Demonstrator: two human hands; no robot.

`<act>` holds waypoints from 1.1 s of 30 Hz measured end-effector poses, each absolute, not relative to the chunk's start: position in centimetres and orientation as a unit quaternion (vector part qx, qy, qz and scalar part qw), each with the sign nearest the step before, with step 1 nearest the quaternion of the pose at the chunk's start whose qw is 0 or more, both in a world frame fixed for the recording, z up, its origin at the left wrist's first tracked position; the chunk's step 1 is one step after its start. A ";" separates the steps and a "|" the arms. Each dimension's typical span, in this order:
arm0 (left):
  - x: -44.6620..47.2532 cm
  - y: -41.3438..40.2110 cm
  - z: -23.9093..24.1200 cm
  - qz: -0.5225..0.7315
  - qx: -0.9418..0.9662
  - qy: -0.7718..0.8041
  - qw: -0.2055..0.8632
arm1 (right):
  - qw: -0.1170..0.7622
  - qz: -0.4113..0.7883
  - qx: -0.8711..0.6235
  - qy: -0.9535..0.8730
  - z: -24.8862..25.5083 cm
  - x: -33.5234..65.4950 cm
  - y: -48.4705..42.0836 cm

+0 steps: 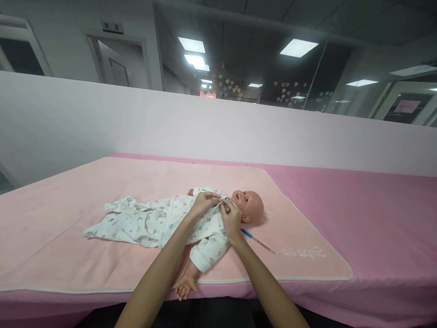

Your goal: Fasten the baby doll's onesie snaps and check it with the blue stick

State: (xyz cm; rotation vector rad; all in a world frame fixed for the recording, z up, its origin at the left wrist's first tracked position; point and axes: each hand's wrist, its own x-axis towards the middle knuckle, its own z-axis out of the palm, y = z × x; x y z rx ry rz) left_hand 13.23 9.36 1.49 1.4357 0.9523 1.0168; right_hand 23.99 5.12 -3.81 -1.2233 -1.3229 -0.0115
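A baby doll lies on its back on a pale pink blanket, head to the right. It wears a white printed romper. My left hand and my right hand meet at the doll's chest just below its chin. Both pinch the romper's collar edge with closed fingers. The doll's bare hand sticks out of a sleeve near the table's front edge, between my forearms.
A thin thermometer with a blue tip lies on the blanket just right of my right wrist. The blanket covers a darker pink table. A low white partition wall runs behind the table.
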 end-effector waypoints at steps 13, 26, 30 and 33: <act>12.6 10.3 0.7 0.389 0.676 0.365 0.508 | 0.566 -0.055 -0.555 -0.607 -4.3 24.0 5.3; 12.6 10.4 0.5 0.374 0.782 0.325 0.379 | 0.548 -0.086 -0.556 -0.619 -4.6 24.1 5.4; 12.5 10.6 0.1 0.368 0.782 0.338 0.372 | 0.537 -0.080 -0.556 -0.630 -4.4 24.0 5.3; 12.5 10.5 0.2 0.365 0.764 0.350 0.400 | 0.531 -0.080 -0.555 -0.635 -4.4 24.0 5.2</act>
